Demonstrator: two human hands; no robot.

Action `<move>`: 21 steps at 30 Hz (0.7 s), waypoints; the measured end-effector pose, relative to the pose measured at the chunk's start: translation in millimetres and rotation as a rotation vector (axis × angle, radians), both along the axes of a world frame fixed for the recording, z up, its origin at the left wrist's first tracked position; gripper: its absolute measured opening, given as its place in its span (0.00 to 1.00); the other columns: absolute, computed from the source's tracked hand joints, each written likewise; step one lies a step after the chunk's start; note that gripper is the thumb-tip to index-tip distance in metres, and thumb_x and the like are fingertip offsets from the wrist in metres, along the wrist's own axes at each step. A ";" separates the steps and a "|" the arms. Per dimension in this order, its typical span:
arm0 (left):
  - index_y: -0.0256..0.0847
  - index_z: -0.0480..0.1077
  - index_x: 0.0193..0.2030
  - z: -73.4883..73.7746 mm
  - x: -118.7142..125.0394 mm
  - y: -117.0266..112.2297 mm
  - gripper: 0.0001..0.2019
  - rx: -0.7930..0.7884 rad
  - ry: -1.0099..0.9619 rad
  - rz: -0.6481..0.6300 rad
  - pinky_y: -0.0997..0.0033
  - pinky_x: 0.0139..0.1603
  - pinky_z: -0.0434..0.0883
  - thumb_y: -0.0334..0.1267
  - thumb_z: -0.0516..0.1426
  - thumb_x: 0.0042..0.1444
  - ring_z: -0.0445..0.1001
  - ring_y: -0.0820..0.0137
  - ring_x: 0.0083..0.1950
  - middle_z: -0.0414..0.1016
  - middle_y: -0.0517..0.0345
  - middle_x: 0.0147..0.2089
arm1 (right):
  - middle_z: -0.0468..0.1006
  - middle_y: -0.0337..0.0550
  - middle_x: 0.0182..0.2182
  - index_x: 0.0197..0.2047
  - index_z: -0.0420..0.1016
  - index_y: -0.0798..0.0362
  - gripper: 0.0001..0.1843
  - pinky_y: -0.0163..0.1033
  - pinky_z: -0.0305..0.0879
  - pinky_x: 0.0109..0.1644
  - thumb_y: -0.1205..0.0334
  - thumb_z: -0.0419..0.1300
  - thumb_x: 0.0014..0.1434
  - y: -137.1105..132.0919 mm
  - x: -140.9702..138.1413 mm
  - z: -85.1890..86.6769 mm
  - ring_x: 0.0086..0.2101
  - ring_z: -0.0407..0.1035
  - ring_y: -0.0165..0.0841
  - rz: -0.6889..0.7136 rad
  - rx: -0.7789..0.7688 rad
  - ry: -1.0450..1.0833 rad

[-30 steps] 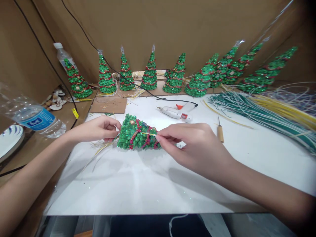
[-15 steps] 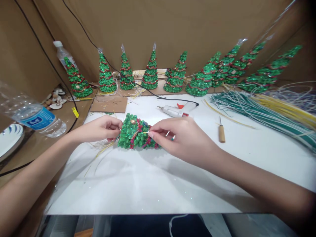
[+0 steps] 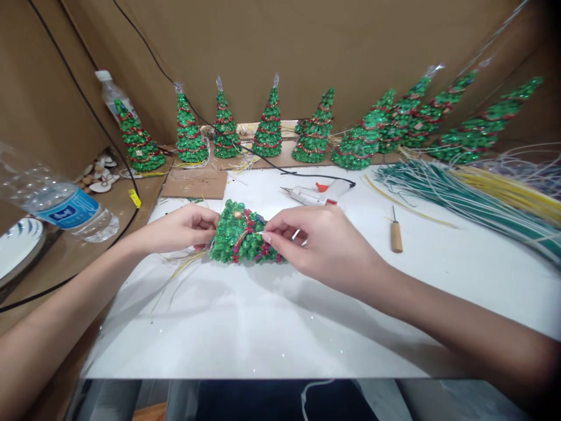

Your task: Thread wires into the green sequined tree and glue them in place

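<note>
A green beaded Christmas tree [image 3: 239, 237] with red bead strands lies on its side on the white board [image 3: 219, 333], its wide base to the left. My left hand [image 3: 190, 228] is closed on that base, fingertips partly hidden behind it. Over the tree's middle, my right hand [image 3: 311, 237] pinches a thin pale strand [image 3: 260, 233] between thumb and forefinger, against the beads. The tree's tip is hidden behind my right hand. Loose white and yellow strands [image 3: 177, 269] trail out below my left hand.
Several finished-looking bead trees [image 3: 269, 128] stand along the back. A glue gun [image 3: 315, 192], a wooden-handled awl [image 3: 396, 235] and bundled green strands [image 3: 456, 199] lie to the right. At left are a water bottle [image 3: 72, 207], a plate [image 3: 20, 245] and a black cable [image 3: 125, 149].
Both hands keep nearly the same place on the tree. The whole view has shifted slightly; the pale strand's angle at my right fingertips differs a little.
</note>
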State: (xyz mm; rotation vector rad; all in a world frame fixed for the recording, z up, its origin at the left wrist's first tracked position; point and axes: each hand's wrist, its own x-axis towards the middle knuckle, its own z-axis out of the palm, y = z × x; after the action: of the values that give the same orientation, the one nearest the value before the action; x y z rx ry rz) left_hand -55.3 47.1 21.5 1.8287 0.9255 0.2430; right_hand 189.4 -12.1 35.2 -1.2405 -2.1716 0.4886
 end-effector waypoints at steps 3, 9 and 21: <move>0.33 0.72 0.33 1.3 0.7 -0.1 0.06 0.000 -0.001 -0.007 0.80 0.26 0.64 0.35 0.56 0.55 0.64 0.79 0.25 0.69 0.61 0.26 | 0.78 0.37 0.22 0.29 0.77 0.55 0.06 0.33 0.63 0.28 0.70 0.60 0.55 -0.2 0.5 -0.2 0.23 0.70 0.26 -0.036 -0.046 0.026; 0.34 0.73 0.34 0.6 1.0 0.6 0.07 -0.002 0.003 -0.009 0.80 0.26 0.64 0.35 0.56 0.55 0.64 0.78 0.26 0.71 0.61 0.27 | 0.77 0.39 0.22 0.27 0.76 0.57 0.08 0.33 0.61 0.28 0.74 0.58 0.55 1.8 0.0 -3.9 0.23 0.68 0.26 0.028 0.143 -0.011; 0.34 0.73 0.31 -3.3 5.5 -2.8 0.07 0.022 -0.065 0.012 0.82 0.23 0.60 0.36 0.58 0.54 0.60 0.80 0.24 0.66 0.63 0.25 | 0.74 0.39 0.24 0.27 0.73 0.56 0.09 0.34 0.61 0.30 0.72 0.55 0.57 10.1 3.7 -7.2 0.25 0.66 0.26 0.196 0.250 0.013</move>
State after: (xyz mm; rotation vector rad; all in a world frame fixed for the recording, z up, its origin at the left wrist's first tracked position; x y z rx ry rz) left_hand -49.8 44.2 18.3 1.8252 0.8916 0.3197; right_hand 193.1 -2.0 28.1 -0.8947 -2.2735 0.2906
